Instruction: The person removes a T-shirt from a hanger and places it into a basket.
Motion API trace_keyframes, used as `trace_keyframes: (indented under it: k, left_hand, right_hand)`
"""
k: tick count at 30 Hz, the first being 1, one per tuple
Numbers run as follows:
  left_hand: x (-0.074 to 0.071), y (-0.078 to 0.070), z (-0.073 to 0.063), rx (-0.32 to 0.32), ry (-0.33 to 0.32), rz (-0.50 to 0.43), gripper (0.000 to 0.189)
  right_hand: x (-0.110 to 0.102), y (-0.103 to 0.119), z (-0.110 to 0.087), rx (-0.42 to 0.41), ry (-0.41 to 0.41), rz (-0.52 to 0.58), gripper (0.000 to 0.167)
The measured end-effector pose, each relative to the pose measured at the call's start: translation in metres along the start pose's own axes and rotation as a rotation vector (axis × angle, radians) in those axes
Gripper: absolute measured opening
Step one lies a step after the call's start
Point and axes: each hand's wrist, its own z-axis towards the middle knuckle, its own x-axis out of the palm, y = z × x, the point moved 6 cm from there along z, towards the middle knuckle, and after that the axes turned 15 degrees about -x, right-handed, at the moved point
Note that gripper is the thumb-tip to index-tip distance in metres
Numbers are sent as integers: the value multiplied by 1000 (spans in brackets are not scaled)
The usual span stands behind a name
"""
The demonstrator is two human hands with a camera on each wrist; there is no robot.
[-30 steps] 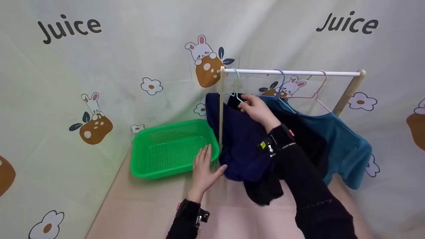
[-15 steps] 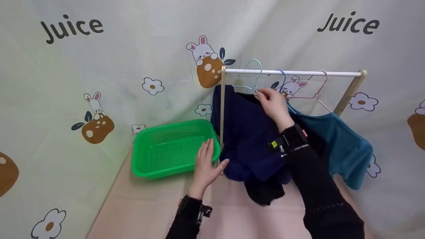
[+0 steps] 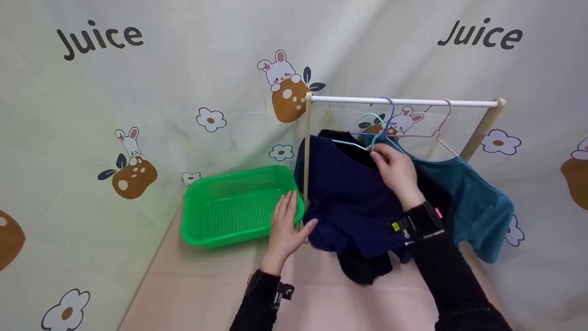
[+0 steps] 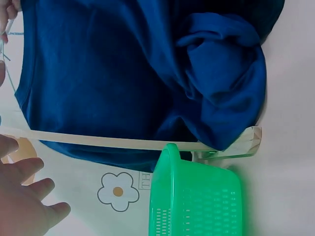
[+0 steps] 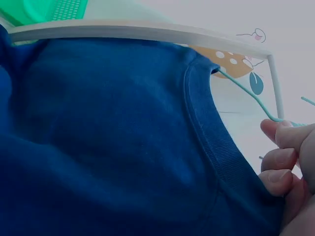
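Observation:
My right hand point(image 3: 398, 172) pinches a mint-coloured clothes hanger point(image 3: 350, 143) just below its hook. A navy shirt point(image 3: 351, 179) hangs on that hanger, its ribbed neckline plain in the right wrist view. The hook is off the white rail point(image 3: 349, 99) and sits lower than it, in front of a blue hanger point(image 3: 392, 110). My left hand point(image 3: 285, 232), fingers straight and spread, is by the right end of a green basket point(image 3: 197, 241); whether it touches the rim I cannot tell. In the left wrist view the shirt lies beside the rack's wooden post point(image 4: 108, 142).
A pink hanger point(image 3: 444, 119) stays hooked on the rail. A teal top point(image 3: 482, 202) and black cloth point(image 3: 367, 266) hang on the right and below. The rack's right post point(image 3: 482, 128) slants at the far end. A printed curtain stands behind the pink tabletop point(image 3: 183, 285).
My right hand has lifted the mint hanger's hook off the rail, then brought it down and to the right, with the navy shirt on it. The left hand has hardly moved.

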Motion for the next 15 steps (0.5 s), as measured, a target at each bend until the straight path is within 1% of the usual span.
trace_keyframes:
  k: [4,7,15]
  left_hand:
    - [0,1,0,0,-9,9,86]
    - [1,1,0,1,-4,14,86]
    - [3,2,1,5,17,19,85]
  right_hand:
    - [-1,-7,-20,0,-7,2,14]
    - [-1,-10,-34,-5,-10,7,12]
    - [-2,-12,-66,-67,-37,16,10]
